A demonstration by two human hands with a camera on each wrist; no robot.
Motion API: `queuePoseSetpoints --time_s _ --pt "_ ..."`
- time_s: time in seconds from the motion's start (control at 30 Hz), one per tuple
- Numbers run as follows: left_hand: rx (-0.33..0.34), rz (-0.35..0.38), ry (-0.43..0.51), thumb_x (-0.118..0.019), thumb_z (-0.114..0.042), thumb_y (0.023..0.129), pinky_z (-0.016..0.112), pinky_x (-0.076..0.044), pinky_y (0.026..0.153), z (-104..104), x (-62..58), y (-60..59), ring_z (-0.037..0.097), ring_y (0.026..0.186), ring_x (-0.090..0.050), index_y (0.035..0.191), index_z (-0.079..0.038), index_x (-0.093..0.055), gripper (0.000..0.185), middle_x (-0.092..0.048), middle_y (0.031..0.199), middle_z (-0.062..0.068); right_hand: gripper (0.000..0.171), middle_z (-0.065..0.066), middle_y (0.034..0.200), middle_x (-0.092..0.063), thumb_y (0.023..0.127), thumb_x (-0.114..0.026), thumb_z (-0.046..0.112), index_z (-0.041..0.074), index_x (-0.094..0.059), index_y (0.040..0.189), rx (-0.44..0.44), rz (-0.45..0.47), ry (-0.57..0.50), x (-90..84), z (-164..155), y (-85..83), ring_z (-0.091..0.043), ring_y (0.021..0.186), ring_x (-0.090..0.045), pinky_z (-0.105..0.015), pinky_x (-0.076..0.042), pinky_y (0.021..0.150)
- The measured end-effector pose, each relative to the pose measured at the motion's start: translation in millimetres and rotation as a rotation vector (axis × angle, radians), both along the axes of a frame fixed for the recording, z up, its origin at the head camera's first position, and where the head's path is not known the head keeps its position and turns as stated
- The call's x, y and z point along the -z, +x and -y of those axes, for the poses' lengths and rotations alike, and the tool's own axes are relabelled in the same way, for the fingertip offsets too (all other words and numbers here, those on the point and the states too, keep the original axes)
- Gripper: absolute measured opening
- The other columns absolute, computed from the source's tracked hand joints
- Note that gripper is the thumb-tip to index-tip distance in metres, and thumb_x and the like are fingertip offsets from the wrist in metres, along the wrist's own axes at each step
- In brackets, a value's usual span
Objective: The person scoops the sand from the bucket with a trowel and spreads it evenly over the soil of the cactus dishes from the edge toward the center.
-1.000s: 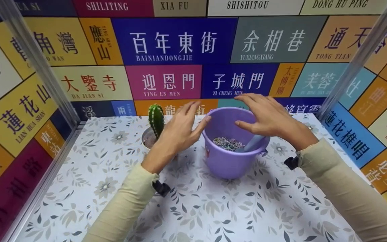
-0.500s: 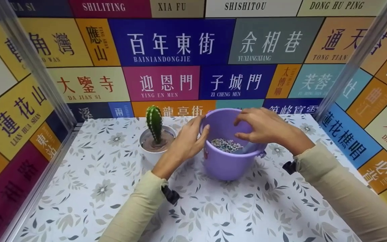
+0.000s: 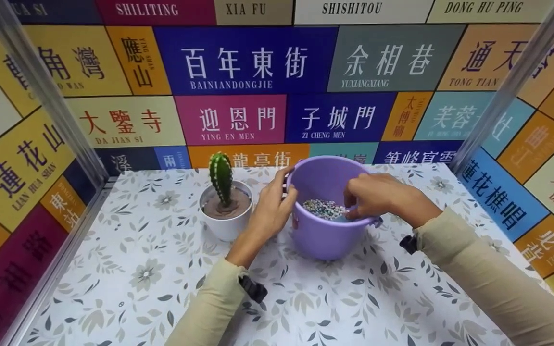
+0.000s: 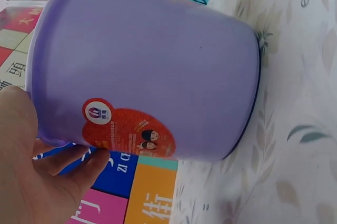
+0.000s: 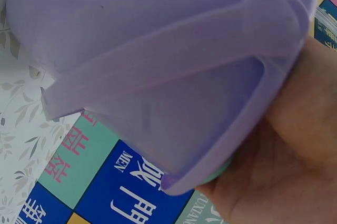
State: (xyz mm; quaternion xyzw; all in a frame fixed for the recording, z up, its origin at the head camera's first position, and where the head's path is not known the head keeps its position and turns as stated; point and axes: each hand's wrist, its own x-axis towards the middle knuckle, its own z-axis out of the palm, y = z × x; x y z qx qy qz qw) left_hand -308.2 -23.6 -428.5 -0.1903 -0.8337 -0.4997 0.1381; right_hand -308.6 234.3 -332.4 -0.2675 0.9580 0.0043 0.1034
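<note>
Fingers of left hand (image 3: 271, 206) grip purple bucket (image 3: 322, 235) rim (right hand (image 3: 378, 194) curls inside, contents unclear).

Bucket (image 3: 327, 235): lilac, red sticker. Pebbles (image 3: 324, 208): mixed pastel. Cactus (image 3: 221, 176): green, white ribs. Pot (image 3: 226, 227): white. Surface (image 3: 334, 302): white, grey leaf print. Sleeves (image 3: 488, 274): beige.
</note>
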Motion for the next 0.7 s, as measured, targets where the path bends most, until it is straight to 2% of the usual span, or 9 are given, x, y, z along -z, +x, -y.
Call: queuePoseSetpoints --time_s 0.13,0.27,0.43,0.57,0.7 --pt "-0.008 0.005 0.05 -0.048 -0.024 0.107 0.033 -0.063 0.101 -2.8 4.1 0.0 0.022 0.124 -0.074 0.158 -0.015 -0.053 0.051 -0.068 0.15 0.01 0.008 0.006 0.081 -0.076 0.087 -0.088 0.028 0.021 -0.084 0.087 0.016 0.017 0.054 -1.5 5.0 0.0 -0.016 0.073 -0.066 -0.037 -0.055 0.065" --pt "-0.011 0.008 0.083 -0.048 -0.024 0.106 0.032 -0.063 0.101 -4.8 6.5 -0.4 0.023 0.124 -0.074 0.158 -0.016 -0.052 0.053 -0.068 0.148 0.01 0.01 0.004 0.074 -0.072 0.088 -0.08 0.013 0.019 -0.08 0.079 0.01 -0.016 0.095 -1.9 10.0 0.1 -0.02 0.071 -0.064 -0.038 -0.053 0.065" --pt "-0.01 0.021 0.096 -0.047 -0.024 0.107 0.033 -0.062 0.102 -6.3 7.6 -0.8 0.022 0.124 -0.073 0.159 -0.016 -0.051 0.053 -0.068 0.148 0.011 0.014 -0.001 0.078 -0.075 0.081 -0.073 0.004 0.016 -0.08 0.081 -0.019 -0.087 0.133 3.3 12.7 -2.5 -0.026 0.076 -0.066 -0.049 -0.052 0.082" --pt "-0.012 0.034 0.101 -0.046 -0.025 0.107 0.034 -0.062 0.102 -6.9 8.8 0.0 0.021 0.123 -0.072 0.16 -0.018 -0.05 0.053 -0.067 0.148 0.012 0.005 -0.001 0.082 -0.077 0.08 -0.081 0.014 0.016 -0.081 0.085 0.002 -0.074 0.138 7.2 13.8 -4.7 -0.028 0.084 -0.068 -0.053 -0.048 0.093" --pt "-0.018 0.043 0.12 -0.046 -0.025 0.108 0.035 -0.062 0.103 -7.5 10.5 0.8 0.021 0.121 -0.071 0.16 -0.019 -0.05 0.053 -0.066 0.146 0.013 0.005 -0.002 0.08 -0.077 0.078 -0.084 0.014 0.016 -0.08 0.08 -0.014 -0.104 0.122 9.7 16.9 -5.6 -0.028 0.081 -0.069 -0.053 -0.047 0.097"
